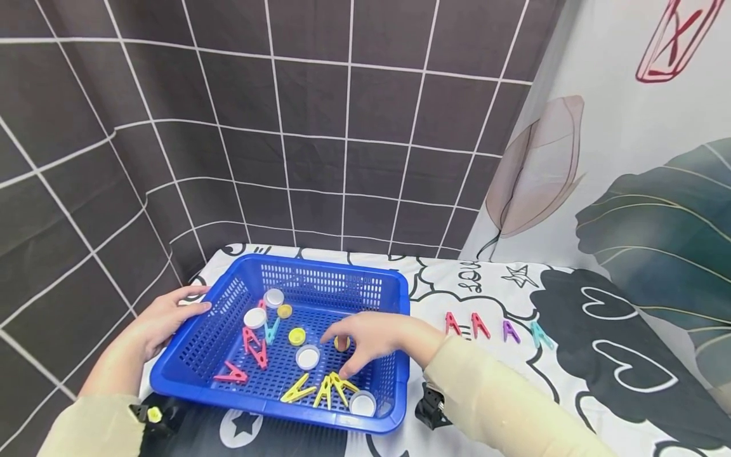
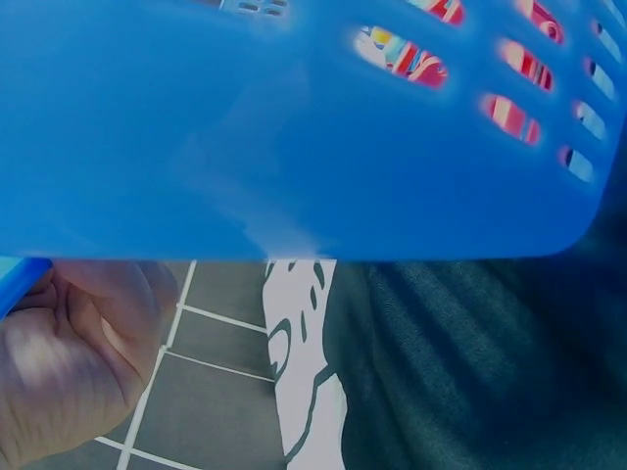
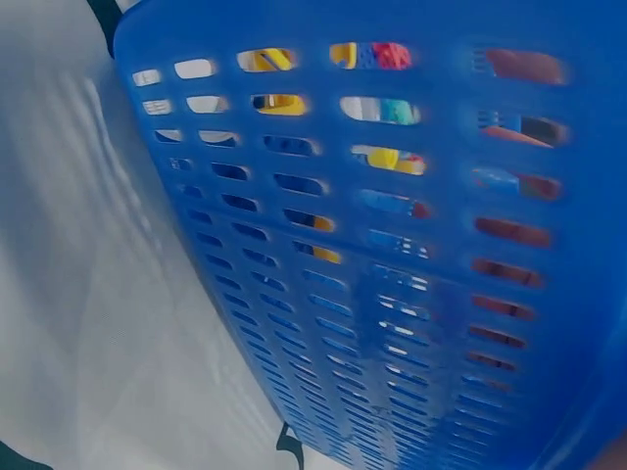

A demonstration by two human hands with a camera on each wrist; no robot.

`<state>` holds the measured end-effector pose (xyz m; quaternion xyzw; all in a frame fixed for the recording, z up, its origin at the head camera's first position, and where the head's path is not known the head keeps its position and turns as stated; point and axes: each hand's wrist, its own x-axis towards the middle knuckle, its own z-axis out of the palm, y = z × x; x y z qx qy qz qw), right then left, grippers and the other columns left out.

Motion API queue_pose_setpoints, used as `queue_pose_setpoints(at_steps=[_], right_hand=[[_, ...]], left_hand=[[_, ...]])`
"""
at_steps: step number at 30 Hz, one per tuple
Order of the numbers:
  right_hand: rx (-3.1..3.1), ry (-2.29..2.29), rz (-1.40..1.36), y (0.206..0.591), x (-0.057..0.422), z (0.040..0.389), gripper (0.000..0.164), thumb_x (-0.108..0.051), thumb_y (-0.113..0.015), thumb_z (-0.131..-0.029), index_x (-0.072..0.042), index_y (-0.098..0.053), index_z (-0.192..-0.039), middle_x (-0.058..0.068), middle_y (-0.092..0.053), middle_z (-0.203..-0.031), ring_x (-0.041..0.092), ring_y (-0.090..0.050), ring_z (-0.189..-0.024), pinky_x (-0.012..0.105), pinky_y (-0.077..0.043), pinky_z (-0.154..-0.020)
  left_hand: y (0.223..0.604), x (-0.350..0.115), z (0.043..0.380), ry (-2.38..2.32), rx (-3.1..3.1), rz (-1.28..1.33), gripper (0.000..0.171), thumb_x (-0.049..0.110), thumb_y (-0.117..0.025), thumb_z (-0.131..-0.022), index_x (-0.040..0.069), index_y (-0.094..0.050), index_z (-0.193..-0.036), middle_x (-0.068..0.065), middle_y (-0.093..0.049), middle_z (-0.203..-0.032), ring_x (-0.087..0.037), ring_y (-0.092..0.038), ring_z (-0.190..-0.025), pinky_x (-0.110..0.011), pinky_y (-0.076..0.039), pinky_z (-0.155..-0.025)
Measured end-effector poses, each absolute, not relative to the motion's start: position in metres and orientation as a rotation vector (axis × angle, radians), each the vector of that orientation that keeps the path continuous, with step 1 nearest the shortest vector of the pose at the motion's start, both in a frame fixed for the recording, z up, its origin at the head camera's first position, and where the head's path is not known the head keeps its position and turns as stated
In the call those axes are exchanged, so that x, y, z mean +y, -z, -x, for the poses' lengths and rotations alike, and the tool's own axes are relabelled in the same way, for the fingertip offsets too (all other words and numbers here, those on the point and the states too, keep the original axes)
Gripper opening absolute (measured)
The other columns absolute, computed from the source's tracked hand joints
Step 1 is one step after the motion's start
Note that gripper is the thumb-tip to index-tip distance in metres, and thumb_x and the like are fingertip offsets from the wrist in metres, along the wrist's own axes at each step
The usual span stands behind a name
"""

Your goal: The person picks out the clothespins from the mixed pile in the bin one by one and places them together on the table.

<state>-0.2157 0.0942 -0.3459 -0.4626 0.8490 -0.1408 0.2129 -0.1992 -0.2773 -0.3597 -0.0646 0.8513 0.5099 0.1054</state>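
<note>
Cream sleeve [image 1: 497, 393], spread right hand [image 1: 368, 336] near yellow clips [image 1: 323, 387]: pinch lightly; left hand [image 1: 164, 320] at basket rim [image 1: 274, 407], grip unclear.

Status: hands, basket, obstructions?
Left hand grips blue basket. Right hand over it, near yellow clothespins, contact unclear. White cap beside them, no obvious obstruction.

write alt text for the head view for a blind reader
A person's right hand reaches into a blue basket holding clothespins and round caps, while the left hand touches its left rim. To the basket's right, four more clothespins lie in a row on patterned cloth: two red, one purple, one teal.
</note>
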Motion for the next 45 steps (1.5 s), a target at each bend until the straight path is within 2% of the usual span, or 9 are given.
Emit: queue_pose_setpoints(at_steps=[6,12,23,26,33,37,45], right_hand=[[2.366,0.315,1.297,0.35,0.09,0.216,0.061,-0.042,-0.073,-0.076,-0.021,-0.055,-0.13,-0.012,-0.059,-0.094,0.006,-0.054,-0.087,0.021,-0.042,-0.076],[2.31,0.293,1.29,0.36,0.084,0.215,0.062,-0.041,-0.074,-0.075,-0.02,-0.054,-0.13,-0.013,-0.057,-0.09,0.003,-0.053,-0.082,0.019,-0.043,-0.071],[2.336,0.157,1.227,0.368,0.076,0.211,0.06,-0.037,-0.075,-0.075,-0.019,-0.054,-0.128,-0.012,-0.053,-0.078,0.002,-0.051,-0.071,0.018,-0.042,-0.067],[2.341,0.119,1.218,0.369,0.075,0.21,0.06,-0.038,-0.076,-0.075,-0.02,-0.055,-0.128,-0.011,-0.053,-0.081,0.003,-0.051,-0.073,0.02,-0.043,-0.07],[2.324,0.037,1.144,0.374,0.071,0.209,0.055,-0.034,-0.079,-0.074,-0.023,-0.057,-0.123,-0.005,-0.06,-0.108,0.007,-0.053,-0.099,0.026,-0.043,-0.09],[2.325,-0.003,1.112,0.377,0.07,0.209,0.053,-0.033,-0.08,-0.073,-0.027,-0.056,-0.12,-0.006,-0.059,-0.106,0.007,-0.054,-0.098,0.027,-0.043,-0.089],[2.3,0.002,1.123,0.381,0.067,0.208,0.054,-0.035,-0.08,-0.073,-0.026,-0.054,-0.119,-0.008,-0.057,-0.094,0.005,-0.053,-0.087,0.028,-0.045,-0.086]], left_hand=[[0.358,-0.277,0.199,-1.524,2.501,0.185,0.067,0.033,-0.059,-0.092,0.001,-0.03,-0.143,-0.028,-0.052,-0.117,-0.023,-0.065,-0.082,-0.04,-0.055,-0.07],[0.357,-0.274,0.198,-1.555,2.49,0.156,0.065,0.031,-0.06,-0.092,0.0,-0.031,-0.141,-0.025,-0.055,-0.111,-0.023,-0.066,-0.081,-0.04,-0.055,-0.07],[0.357,-0.275,0.199,-1.552,2.483,0.176,0.066,0.032,-0.059,-0.092,0.001,-0.03,-0.143,-0.029,-0.051,-0.116,-0.023,-0.066,-0.081,-0.04,-0.055,-0.07],[0.357,-0.275,0.199,-1.547,2.484,0.178,0.067,0.032,-0.059,-0.092,0.002,-0.029,-0.143,-0.029,-0.051,-0.117,-0.023,-0.066,-0.081,-0.04,-0.055,-0.07],[0.357,-0.274,0.199,-1.545,2.489,0.18,0.067,0.033,-0.059,-0.092,0.002,-0.029,-0.143,-0.031,-0.049,-0.12,-0.023,-0.066,-0.081,-0.039,-0.055,-0.07],[0.357,-0.273,0.199,-1.536,2.5,0.174,0.067,0.033,-0.058,-0.092,0.002,-0.029,-0.143,-0.033,-0.047,-0.122,-0.023,-0.066,-0.082,-0.039,-0.055,-0.07],[0.357,-0.273,0.198,-1.547,2.494,0.187,0.066,0.033,-0.058,-0.092,0.002,-0.029,-0.143,-0.03,-0.051,-0.119,-0.023,-0.066,-0.081,-0.039,-0.055,-0.07]])
